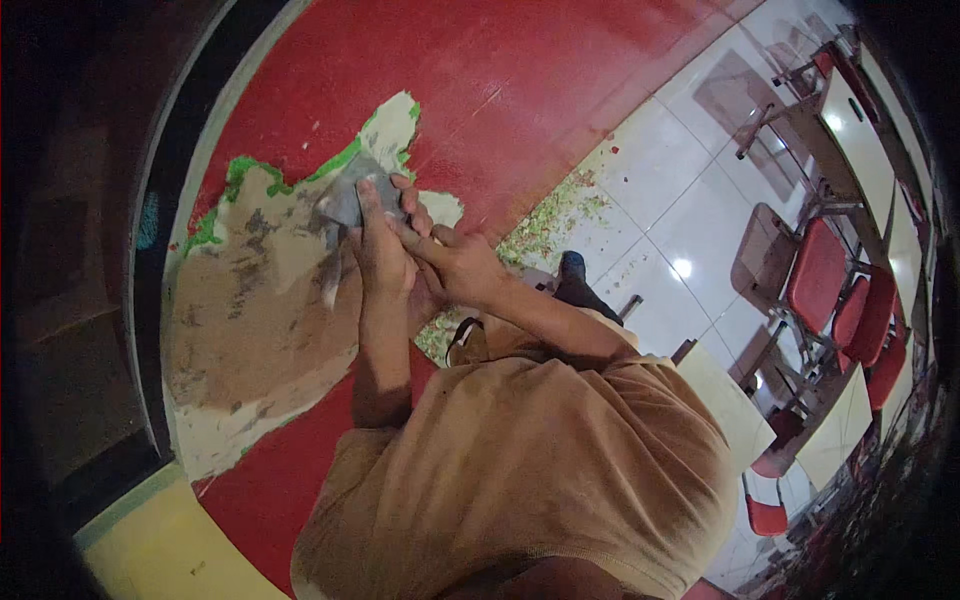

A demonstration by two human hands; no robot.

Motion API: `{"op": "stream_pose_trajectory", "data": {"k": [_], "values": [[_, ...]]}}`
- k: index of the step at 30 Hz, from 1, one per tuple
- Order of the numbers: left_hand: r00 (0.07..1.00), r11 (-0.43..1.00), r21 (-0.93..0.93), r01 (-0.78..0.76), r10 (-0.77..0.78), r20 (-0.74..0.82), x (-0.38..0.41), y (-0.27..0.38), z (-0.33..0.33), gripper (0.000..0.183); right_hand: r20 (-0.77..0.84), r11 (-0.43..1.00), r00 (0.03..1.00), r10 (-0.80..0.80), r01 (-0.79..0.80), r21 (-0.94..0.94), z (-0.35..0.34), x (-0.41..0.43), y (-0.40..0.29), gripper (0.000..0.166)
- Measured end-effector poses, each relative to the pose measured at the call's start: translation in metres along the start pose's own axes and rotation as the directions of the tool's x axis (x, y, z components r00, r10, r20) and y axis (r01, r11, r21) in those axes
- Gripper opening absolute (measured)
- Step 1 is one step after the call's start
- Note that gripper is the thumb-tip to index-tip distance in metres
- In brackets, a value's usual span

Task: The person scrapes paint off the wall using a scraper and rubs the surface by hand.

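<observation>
A flat grey scraper blade (346,196), probably a putty knife's, lies against a wall. My left hand (384,251) grips it, one finger stretched along the blade. My right hand (469,266) is closed close beside the left, around the tool's near end; the fingers hide any handle. Under and around the blade is a stripped patch (262,322) of beige and brown plaster with dark smudges. Red paint (510,67) surrounds this patch, and a ragged green layer (244,171) shows along its upper edge.
Paint flakes (559,214) litter the white tiled floor (667,202) along the wall's foot. Red folding chairs (817,274) and pale-topped tables (724,401) stand to the right. A dark frame (157,247) borders the wall on the left. My shoe (573,264) is on the floor.
</observation>
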State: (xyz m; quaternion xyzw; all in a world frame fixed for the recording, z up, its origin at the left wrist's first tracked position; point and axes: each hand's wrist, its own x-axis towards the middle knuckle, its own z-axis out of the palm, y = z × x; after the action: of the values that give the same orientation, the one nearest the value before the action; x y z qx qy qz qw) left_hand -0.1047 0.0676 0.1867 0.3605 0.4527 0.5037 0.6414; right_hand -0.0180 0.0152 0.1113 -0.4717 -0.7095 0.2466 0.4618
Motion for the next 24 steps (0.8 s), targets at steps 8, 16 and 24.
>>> {"op": "stream_pose_trajectory", "data": {"k": [8, 16, 24], "values": [[0.999, 0.999, 0.035, -0.007, 0.006, 0.036, -0.001, 0.009, -0.001, 0.045, -0.068, 0.999, 0.997, -0.034, 0.034, -0.002, 0.011, 0.002, 0.002, 0.059], [0.999, 0.997, 0.069, -0.032, 0.031, 0.023, -0.003, 0.01, -0.003, 0.045, -0.068, 0.999, 0.997, -0.036, 0.038, 0.023, 0.006, 0.004, -0.003, 0.058], [1.0, 1.0, -0.021, 0.001, -0.001, 0.011, -0.007, 0.008, -0.008, 0.045, -0.071, 0.996, 0.997, -0.022, 0.028, 0.084, 0.009, 0.002, -0.007, 0.061]]}}
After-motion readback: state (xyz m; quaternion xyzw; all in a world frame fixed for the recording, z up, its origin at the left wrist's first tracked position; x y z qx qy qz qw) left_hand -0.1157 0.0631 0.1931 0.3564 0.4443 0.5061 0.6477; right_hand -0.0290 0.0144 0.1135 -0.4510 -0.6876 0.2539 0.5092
